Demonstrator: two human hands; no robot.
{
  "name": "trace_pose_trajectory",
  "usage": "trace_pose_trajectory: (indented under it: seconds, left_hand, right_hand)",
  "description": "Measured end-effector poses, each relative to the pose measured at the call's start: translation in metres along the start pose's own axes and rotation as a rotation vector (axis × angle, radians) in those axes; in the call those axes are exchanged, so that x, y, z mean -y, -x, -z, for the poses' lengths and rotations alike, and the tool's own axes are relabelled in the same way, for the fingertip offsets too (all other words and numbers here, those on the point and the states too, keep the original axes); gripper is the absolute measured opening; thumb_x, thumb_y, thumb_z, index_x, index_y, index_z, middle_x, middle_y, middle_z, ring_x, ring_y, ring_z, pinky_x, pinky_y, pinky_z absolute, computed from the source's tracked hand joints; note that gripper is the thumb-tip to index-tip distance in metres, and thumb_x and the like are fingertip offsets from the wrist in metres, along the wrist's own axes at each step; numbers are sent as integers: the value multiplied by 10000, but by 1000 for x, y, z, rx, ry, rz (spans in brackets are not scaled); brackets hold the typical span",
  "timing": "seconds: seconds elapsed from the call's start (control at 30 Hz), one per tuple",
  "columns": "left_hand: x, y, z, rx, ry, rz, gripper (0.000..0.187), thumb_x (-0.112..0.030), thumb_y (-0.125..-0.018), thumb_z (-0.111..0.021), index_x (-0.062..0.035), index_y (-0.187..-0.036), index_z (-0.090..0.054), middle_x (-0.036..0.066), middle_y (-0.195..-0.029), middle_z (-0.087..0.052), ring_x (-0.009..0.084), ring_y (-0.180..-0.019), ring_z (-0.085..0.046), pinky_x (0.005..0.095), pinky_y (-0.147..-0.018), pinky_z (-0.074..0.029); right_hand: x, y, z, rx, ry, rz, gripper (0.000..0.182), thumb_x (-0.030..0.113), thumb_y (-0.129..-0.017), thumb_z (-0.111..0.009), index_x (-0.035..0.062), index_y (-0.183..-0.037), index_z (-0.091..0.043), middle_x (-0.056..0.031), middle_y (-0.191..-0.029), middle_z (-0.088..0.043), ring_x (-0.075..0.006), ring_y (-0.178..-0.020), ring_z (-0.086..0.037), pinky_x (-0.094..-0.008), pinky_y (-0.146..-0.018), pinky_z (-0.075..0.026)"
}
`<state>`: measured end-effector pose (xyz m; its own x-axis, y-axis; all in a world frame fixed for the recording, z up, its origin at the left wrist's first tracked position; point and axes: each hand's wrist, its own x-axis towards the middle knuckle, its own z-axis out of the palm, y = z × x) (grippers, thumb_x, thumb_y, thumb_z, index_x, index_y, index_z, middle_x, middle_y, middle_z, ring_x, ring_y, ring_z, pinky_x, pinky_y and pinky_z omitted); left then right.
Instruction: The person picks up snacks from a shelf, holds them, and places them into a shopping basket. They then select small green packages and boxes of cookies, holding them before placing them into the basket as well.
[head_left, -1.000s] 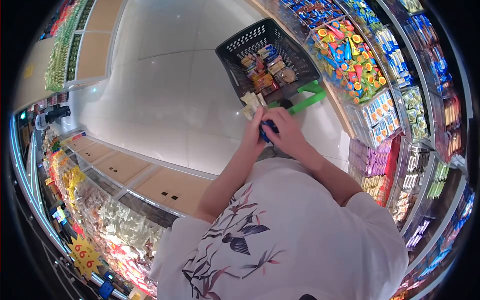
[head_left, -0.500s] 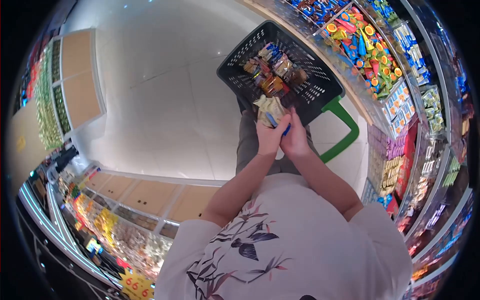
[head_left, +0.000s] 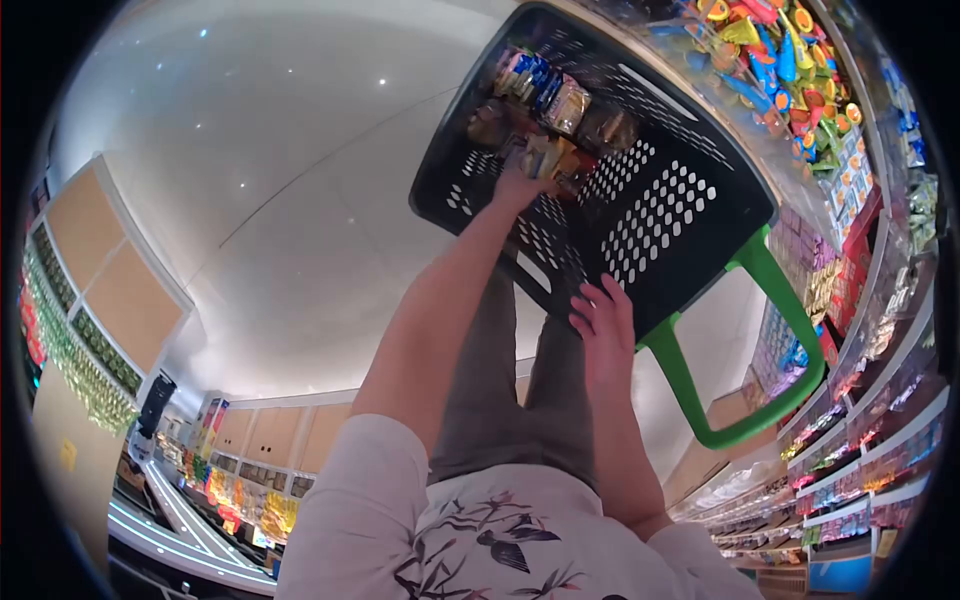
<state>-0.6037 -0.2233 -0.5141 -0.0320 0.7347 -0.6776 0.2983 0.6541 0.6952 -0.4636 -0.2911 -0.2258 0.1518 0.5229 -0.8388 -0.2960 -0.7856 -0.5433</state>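
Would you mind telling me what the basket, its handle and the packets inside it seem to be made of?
The basket looks like moulded black plastic with a matt finish: its walls carry regular punched holes. The handle seems to be smooth green plastic, one thick curved loop with a slight sheen. The packets look like glossy printed film or foil, since they glint; which of the two cannot be told.

**Legible text: none**

No word, brand or number can be read. Packets in the basket (head_left: 640,200) carry print, too small and blurred to make out. Shelf (head_left: 860,330) wrappers at right show colour only. Price strips along the shelf edges are unreadable. Yellow tags (head_left: 275,515) over the far display at lower left are too small to read.
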Motion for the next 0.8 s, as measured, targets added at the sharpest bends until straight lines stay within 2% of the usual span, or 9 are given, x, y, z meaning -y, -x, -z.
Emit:
trace_pose_trajectory:
  seconds: [0.03, 0.13, 0.27, 0.43, 0.47, 0.57, 0.67, 0.8]
  left_hand:
    - [20, -19, -5, -41, -44, -96, 793, -330, -596, -795, -1, -1240, -469, 232, -1099, -617, 353, -1012, -609, 387, -881, -472]
    - [76, -83, -16, 13, -315, 297, 774, -338, -618, -785, -4, -1239, -465, 241, -1157, -589, 342, -1051, -596, 392, -915, -462]
    - [122, -135, -38, -124, -365, 264, 765, -381, -662, -760, -15, -1257, -445, 232, -1187, -565, 346, -1097, -568, 408, -935, -456]
    - [122, -143, -37, -194, -501, 378, 714, -388, -710, -738, -16, -1242, -441, 200, -1261, -497, 393, -1118, -537, 423, -941, -451]
    - [120, -139, -38, -209, -536, 313, 700, -358, -716, -748, -14, -1234, -427, 167, -1271, -460, 386, -1132, -508, 448, -931, -449]
    - [90, -123, -49, -323, -682, 449, 696, -357, -733, -744, -14, -1236, -405, 155, -1221, -455, 355, -1135, -485, 482, -901, -451]
    - [67, -113, -53, -350, -841, 414, 625, -311, -785, -706, -21, -1239, -390, 159, -1209, -420, 324, -1134, -470, 478, -880, -454]
    - [91, -124, -53, -403, -662, 389, 501, -185, -810, -664, -72, -1233, -421, 184, -1224, -385, 362, -1116, -477, 444, -899, -447]
  right_hand:
    - [3, 1, 4, -29, -16, -13, 421, 223, -970, -461, 52, -1348, -389, -109, -1198, -525, -182, -1024, -536, -312, -882, -436]
    - [9, 3, 12, -119, -40, -1, 412, 190, -957, -472, 37, -1333, -396, -113, -1107, -558, -179, -940, -559, -315, -831, -461]
    - [4, 0, 25, -143, -158, 56, 419, 155, -931, -493, 3, -1310, -399, -140, -1044, -575, -186, -903, -568, -318, -799, -475]
    - [1, -11, 37, -119, -186, 64, 403, 167, -939, -471, -35, -1278, -390, -175, -1068, -573, -206, -956, -575, -350, -842, -479]
    - [2, -10, 39, -126, -197, 53, 393, 159, -936, -469, -38, -1268, -397, -174, -1060, -577, -204, -956, -575, -353, -839, -482]
    - [3, -15, 42, -117, -244, 62, 389, 165, -929, -489, -43, -1248, -413, -174, -1050, -583, -208, -962, -579, -358, -837, -485]
    - [7, -16, 42, -118, -268, 8, 405, 208, -929, -525, -54, -1223, -427, -176, -1047, -586, -216, -976, -580, -359, -840, -485]
    - [7, -16, 47, -109, -253, -11, 417, 240, -930, -541, -62, -1199, -440, -175, -1037, -592, -223, -980, -583, -357, -840, -485]
